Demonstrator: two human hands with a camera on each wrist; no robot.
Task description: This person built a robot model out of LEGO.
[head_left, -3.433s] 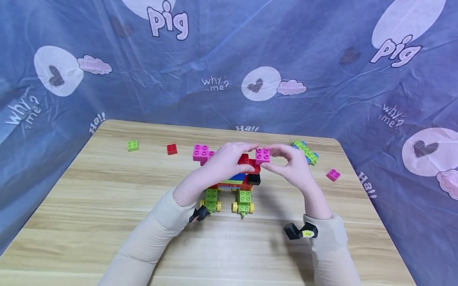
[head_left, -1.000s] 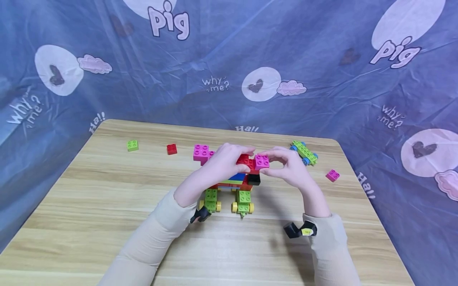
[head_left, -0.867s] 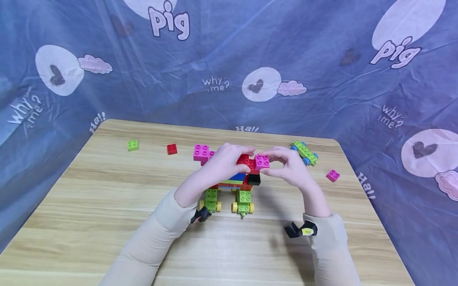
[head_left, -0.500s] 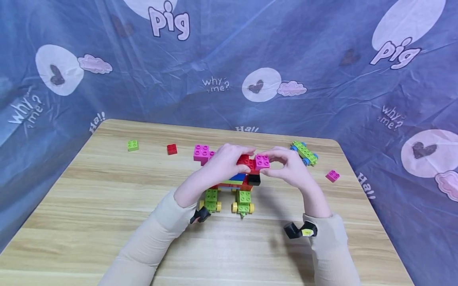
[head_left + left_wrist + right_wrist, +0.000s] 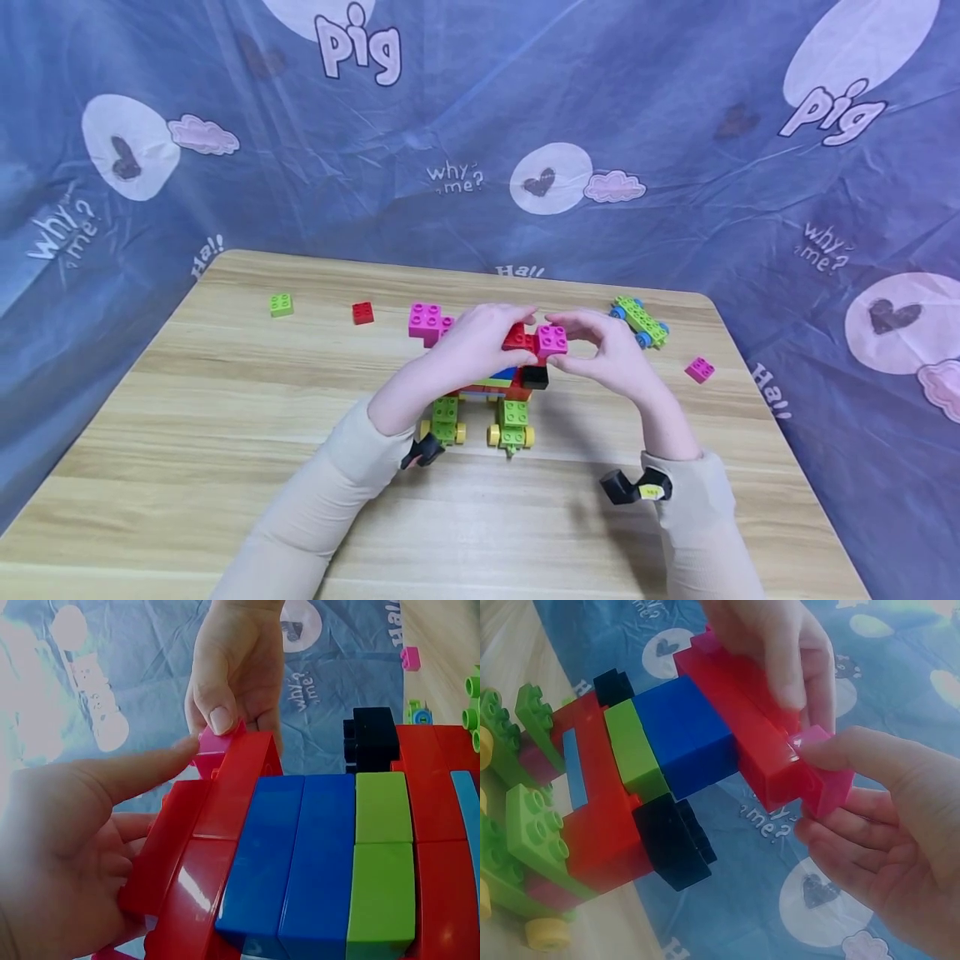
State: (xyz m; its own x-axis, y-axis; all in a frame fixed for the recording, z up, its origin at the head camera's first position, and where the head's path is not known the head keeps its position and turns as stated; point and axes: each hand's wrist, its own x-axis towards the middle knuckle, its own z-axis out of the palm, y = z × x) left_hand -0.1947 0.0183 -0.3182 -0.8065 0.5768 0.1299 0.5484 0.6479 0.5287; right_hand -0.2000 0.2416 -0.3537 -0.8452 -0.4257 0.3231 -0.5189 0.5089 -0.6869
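Note:
A brick model (image 5: 504, 392) on green wheeled bases stands mid-table. My left hand (image 5: 504, 332) grips the long red brick (image 5: 517, 337) on its top, thumb on the near side and fingers over the far side. My right hand (image 5: 566, 342) pinches a small pink brick (image 5: 552, 339) against that red brick's right end. In the left wrist view my left hand (image 5: 82, 825) holds the red brick (image 5: 225, 802) with the pink brick (image 5: 212, 752) behind it. The right wrist view has the pink brick (image 5: 821, 776) between the thumb and fingers of my right hand (image 5: 836, 787), touching the red brick (image 5: 742, 712).
On the wooden table (image 5: 225, 467) lie a green brick (image 5: 281, 305), a red brick (image 5: 363, 312), a pink block (image 5: 426, 322) behind my left hand, a green wheeled chassis (image 5: 640, 320) and a pink brick (image 5: 700, 369) at the right. Blue printed cloth (image 5: 480, 125) surrounds the table.
Since 3.4 s ago my right hand has lowered the pink brick against the red brick's end. Over the last second both hands stay almost still.

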